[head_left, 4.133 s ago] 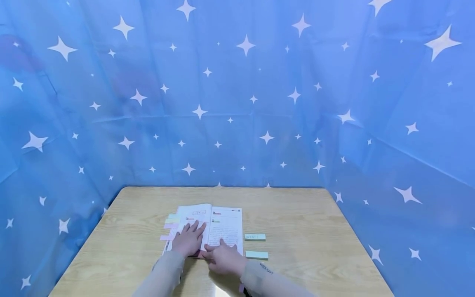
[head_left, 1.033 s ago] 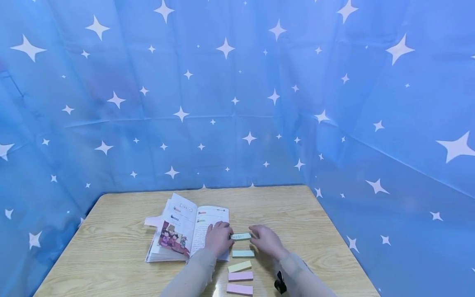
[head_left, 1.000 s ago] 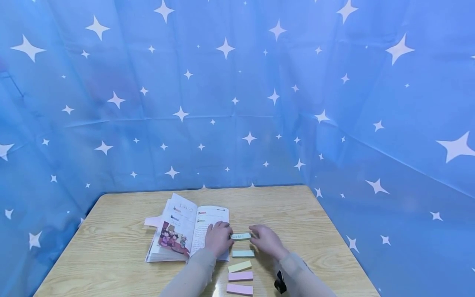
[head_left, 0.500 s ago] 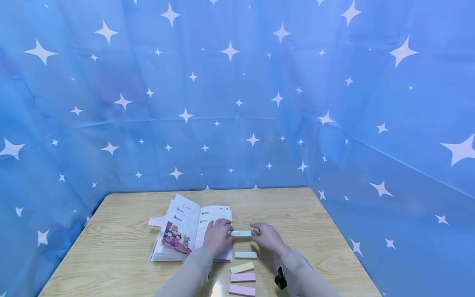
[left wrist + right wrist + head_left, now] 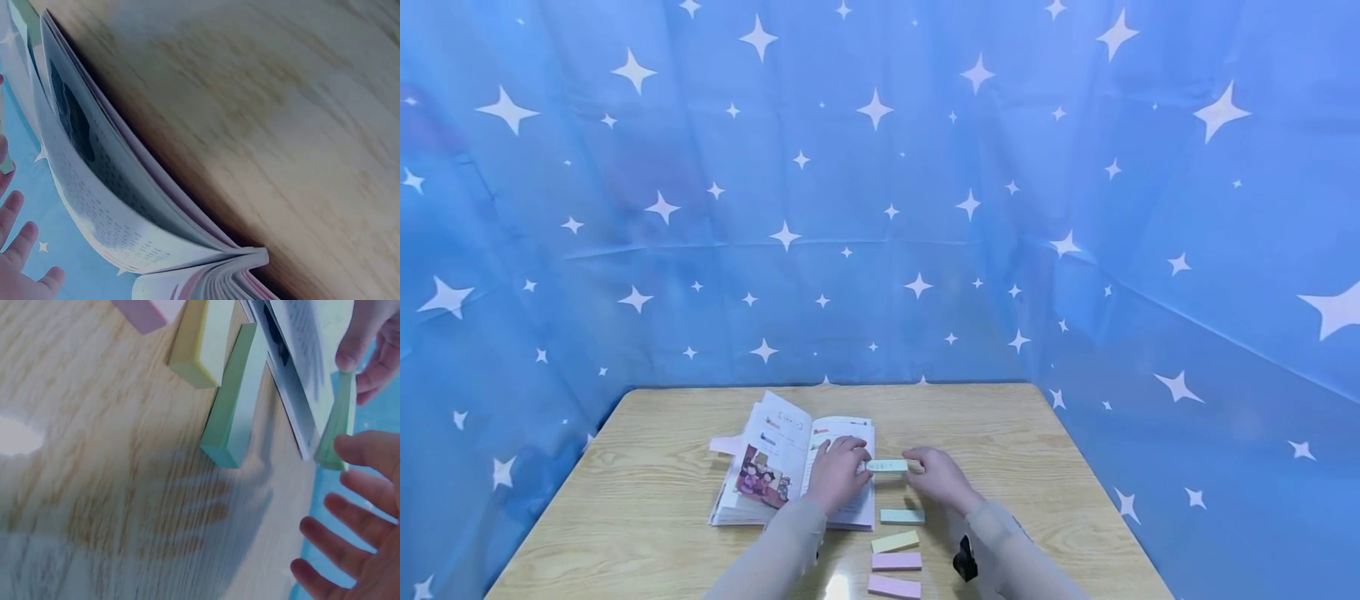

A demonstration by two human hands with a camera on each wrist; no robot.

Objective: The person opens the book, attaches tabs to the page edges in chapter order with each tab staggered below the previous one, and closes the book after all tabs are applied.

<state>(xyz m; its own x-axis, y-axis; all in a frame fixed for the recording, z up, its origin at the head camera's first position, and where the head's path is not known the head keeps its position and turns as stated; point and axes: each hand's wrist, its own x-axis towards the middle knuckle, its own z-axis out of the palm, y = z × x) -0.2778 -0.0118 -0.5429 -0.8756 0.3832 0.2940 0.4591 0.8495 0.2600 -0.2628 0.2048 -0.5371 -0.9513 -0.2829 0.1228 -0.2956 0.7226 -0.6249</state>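
Note:
A pale green sticky note pad (image 5: pixel 886 466) with handwriting on it is held up off the table between both hands. My left hand (image 5: pixel 838 473) pinches its left end, above the right-hand page of an open book (image 5: pixel 785 442). At the pad's right end, my right hand (image 5: pixel 943 478) pinches with thumb and forefinger; its other fingers are spread in the right wrist view. There the pad (image 5: pixel 339 419) looks slightly fanned. The book has a coloured picture on its left page, which stands partly raised. In the left wrist view, curved pages (image 5: pixel 119 225) show.
Below the held pad lie another green pad (image 5: pixel 902 517), a yellow pad (image 5: pixel 895 542) set askew, and two pink pads (image 5: pixel 896 562). A pink tab (image 5: pixel 726 445) sticks out at the book's left side. The wooden table (image 5: pixel 1037 467) meets a blue starry curtain (image 5: pixel 880 317).
Both hands lay on the book about four seconds ago and are now at the green sticky note pad. Over the last second the pad has risen slightly; the book's left page has lifted since the first frame.

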